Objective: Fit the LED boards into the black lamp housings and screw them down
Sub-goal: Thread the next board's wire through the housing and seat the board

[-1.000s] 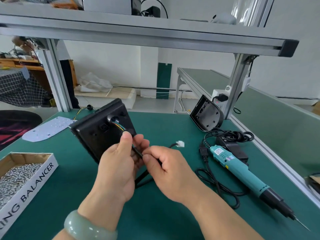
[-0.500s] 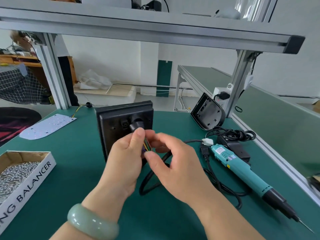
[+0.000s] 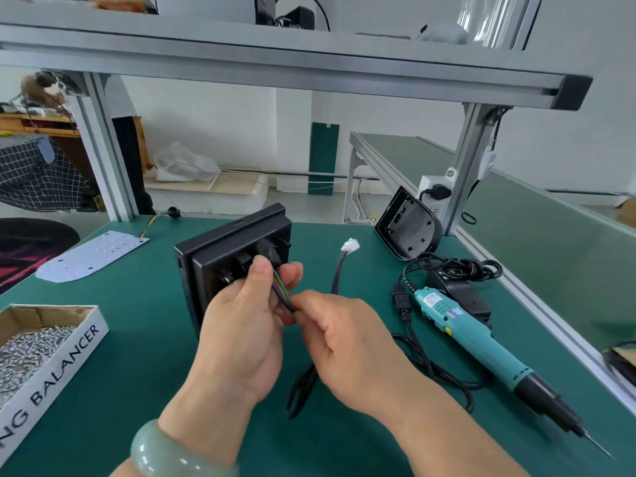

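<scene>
Above the worktop [image 3: 137, 339]: I see a housing [image 3: 220, 256], its back toward me.
Left hand [image 3: 241, 332]: fingers clamped on the housing.
Right hand [image 3: 344, 339]: fingers pinching its cable [image 3: 337, 273].

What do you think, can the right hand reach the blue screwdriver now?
Probably yes, once it lets go: the right hand is pinching the black cable. The screwdriver lies close on its right on the green table, with only its own black cord between them.
</scene>
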### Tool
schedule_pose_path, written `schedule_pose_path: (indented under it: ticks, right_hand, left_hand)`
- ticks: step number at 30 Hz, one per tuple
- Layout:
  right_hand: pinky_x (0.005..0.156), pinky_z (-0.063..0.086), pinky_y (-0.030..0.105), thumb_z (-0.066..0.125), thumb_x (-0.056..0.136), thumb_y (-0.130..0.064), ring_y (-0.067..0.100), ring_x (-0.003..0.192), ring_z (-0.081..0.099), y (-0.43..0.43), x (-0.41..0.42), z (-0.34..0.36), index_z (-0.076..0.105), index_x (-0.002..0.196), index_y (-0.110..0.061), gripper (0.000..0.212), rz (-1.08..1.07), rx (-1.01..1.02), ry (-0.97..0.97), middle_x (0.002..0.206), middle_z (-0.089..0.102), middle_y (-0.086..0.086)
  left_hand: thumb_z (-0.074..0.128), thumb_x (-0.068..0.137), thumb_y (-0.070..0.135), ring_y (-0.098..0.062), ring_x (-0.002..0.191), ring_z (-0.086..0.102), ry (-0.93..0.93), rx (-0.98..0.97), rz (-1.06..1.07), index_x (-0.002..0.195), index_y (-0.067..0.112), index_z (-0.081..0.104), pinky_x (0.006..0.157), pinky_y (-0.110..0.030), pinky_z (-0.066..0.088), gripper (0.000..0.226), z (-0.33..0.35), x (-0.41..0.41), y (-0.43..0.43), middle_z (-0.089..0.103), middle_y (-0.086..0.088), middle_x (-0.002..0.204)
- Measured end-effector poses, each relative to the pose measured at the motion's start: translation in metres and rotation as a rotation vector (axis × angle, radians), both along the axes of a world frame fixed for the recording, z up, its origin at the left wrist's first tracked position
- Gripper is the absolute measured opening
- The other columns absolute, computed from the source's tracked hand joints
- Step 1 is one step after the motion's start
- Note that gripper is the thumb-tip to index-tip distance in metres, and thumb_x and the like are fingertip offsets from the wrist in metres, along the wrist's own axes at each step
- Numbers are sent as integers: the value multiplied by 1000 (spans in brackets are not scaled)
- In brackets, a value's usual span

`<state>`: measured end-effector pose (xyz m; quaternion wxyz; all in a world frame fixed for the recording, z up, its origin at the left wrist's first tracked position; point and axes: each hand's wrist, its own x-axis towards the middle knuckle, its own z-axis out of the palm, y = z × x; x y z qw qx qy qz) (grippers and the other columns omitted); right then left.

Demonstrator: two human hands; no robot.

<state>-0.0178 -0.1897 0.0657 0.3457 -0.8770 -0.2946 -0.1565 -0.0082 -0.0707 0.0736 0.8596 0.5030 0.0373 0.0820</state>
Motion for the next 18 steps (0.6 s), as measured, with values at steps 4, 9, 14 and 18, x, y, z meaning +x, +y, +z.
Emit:
schedule_pose_path:
  ticks: [4, 9, 14, 18]
  right_hand:
    - [67, 46, 34, 38, 93, -15, 20, 74, 58, -6, 6, -10, 55, 125, -28, 38, -154, 15, 8, 82, 65, -9]
    - [66, 41, 25, 40, 91, -3, 0, 58, 49, -13, 14, -14, 45, 133, -36, 54, -248, 101, 80, 88, 62, -25]
    - [81, 43, 9, 37, 82, -8, -9, 83, 57, -14, 15, -14, 66, 115, -27, 48, -287, 252, 42, 97, 66, -27]
    - [76, 43, 4, 45, 81, -22, -9, 86, 61, -14, 14, -14, 70, 107, -27, 36, -230, 345, 67, 89, 64, -31]
  left_hand:
    - [43, 100, 30, -16, 96, 68, -62, 444, -162, 95, 9, 70, 89, -31, 52, 35, -3, -4, 8, 74, -9, 99]
    - [62, 85, 35, -3, 63, 62, -488, 1054, 377, 70, 30, 69, 59, -8, 43, 17, 7, -25, 19, 68, 15, 68]
    - [74, 68, 45, -6, 105, 52, -463, 1090, 570, 129, 17, 48, 89, -13, 38, 72, 15, -18, 34, 51, 11, 120]
    - [75, 68, 43, 13, 80, 59, -370, 1007, 313, 96, 57, 56, 67, 4, 38, 37, 14, -12, 32, 66, 31, 87]
